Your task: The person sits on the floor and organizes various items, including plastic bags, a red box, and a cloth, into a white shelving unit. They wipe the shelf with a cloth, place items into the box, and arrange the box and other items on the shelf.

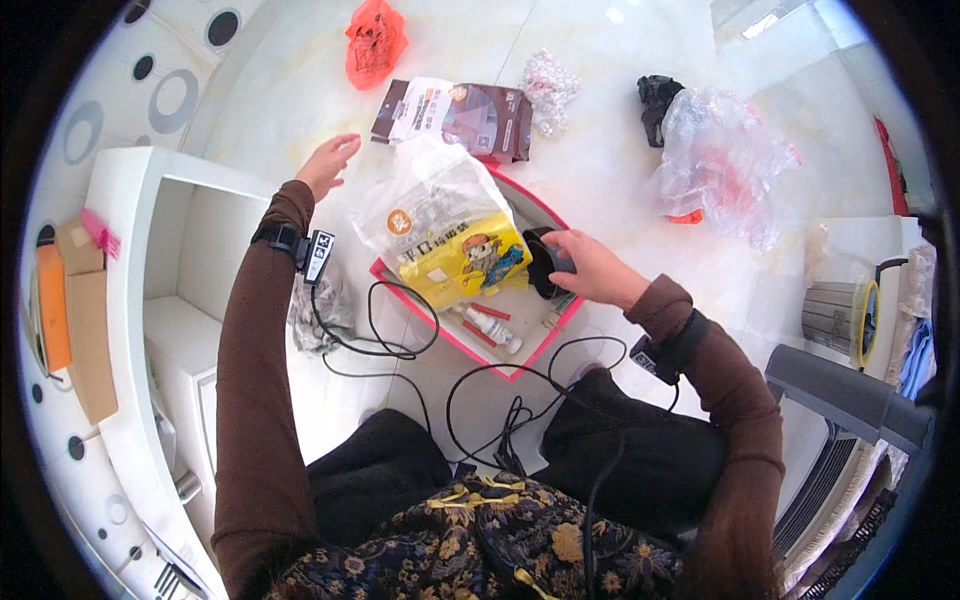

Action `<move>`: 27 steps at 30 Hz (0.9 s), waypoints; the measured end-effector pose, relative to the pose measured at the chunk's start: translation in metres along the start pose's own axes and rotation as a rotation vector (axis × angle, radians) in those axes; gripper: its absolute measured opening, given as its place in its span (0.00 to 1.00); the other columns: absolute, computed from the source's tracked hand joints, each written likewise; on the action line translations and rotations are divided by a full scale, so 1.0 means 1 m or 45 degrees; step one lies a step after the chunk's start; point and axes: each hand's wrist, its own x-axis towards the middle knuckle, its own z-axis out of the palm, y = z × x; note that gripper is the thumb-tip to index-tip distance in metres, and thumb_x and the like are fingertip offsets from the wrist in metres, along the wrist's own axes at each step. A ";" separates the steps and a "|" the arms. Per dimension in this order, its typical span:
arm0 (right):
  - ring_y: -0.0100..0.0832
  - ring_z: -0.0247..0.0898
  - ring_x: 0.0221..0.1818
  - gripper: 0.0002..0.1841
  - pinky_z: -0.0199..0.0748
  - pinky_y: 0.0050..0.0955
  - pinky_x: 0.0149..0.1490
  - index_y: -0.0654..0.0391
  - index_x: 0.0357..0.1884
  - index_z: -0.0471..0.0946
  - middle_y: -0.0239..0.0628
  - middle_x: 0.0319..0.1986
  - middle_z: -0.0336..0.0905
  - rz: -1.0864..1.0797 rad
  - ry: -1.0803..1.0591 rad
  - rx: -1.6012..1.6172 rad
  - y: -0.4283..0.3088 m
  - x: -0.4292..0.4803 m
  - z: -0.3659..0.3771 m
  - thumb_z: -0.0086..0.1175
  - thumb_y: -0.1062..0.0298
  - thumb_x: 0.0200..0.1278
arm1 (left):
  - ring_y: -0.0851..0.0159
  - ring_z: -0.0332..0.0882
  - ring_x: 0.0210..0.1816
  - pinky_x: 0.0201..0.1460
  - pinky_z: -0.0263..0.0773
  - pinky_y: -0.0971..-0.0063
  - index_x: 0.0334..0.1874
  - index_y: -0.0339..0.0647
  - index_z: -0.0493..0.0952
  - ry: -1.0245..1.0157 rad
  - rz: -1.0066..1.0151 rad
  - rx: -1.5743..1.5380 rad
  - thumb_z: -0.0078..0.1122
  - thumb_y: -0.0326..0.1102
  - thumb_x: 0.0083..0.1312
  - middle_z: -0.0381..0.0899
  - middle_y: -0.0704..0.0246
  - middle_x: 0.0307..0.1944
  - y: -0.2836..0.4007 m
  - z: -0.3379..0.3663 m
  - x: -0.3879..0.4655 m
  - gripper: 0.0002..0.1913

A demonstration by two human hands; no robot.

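In front of me a shallow box with a pink rim [544, 346] sits on the tiled floor. Across its far left part lies a clear and yellow printed plastic bag [457, 247], bearing writing and a cartoon figure. At the box's right side my right hand [600, 271] has its fingers around a dark grey and black object [541, 262], whose kind I cannot make out. My left hand [328, 166] is raised left of the bag, fingers apart and holding nothing. A small white bottle [499, 331] and a red-handled tool [480, 334] lie in the box's near corner.
Beyond the box lie brown printed packages [495, 120], a red plastic bag [375, 45], crumpled clear plastic [724, 157] and a black bag [657, 105]. A white open cabinet [187, 322] stands left. Black cables [450, 397] loop between my wrists and the floor.
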 end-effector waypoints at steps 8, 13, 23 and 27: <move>0.40 0.73 0.45 0.24 0.73 0.34 0.51 0.61 0.55 0.68 0.48 0.48 0.70 0.147 0.019 0.130 0.012 -0.022 -0.010 0.57 0.72 0.53 | 0.44 0.37 0.71 0.68 0.41 0.43 0.66 0.58 0.64 -0.177 -0.146 -0.169 0.52 0.58 0.64 0.46 0.68 0.73 -0.021 0.031 0.088 0.29; 0.39 0.74 0.43 0.23 0.74 0.33 0.50 0.62 0.53 0.69 0.47 0.47 0.72 0.168 0.039 0.142 0.018 -0.029 -0.012 0.57 0.73 0.53 | 0.66 0.60 0.63 0.64 0.52 0.50 0.58 0.43 0.71 -0.124 0.001 -0.478 0.53 0.52 0.66 0.70 0.74 0.59 0.004 0.045 0.093 0.24; 0.31 0.74 0.42 0.23 0.75 0.28 0.47 0.61 0.54 0.71 0.40 0.44 0.75 0.179 0.065 0.168 0.005 -0.012 -0.016 0.57 0.77 0.53 | 0.68 0.70 0.58 0.60 0.68 0.69 0.59 0.41 0.72 -0.223 0.978 -0.151 0.50 0.39 0.70 0.74 0.69 0.56 0.187 0.088 -0.076 0.18; 0.29 0.74 0.41 0.23 0.74 0.26 0.45 0.61 0.56 0.69 0.38 0.45 0.74 0.184 0.095 0.259 0.007 -0.013 -0.017 0.56 0.77 0.55 | 0.66 0.77 0.48 0.52 0.73 0.74 0.58 0.30 0.69 -0.429 0.860 -0.610 0.49 0.35 0.70 0.76 0.61 0.51 0.205 0.090 -0.164 0.18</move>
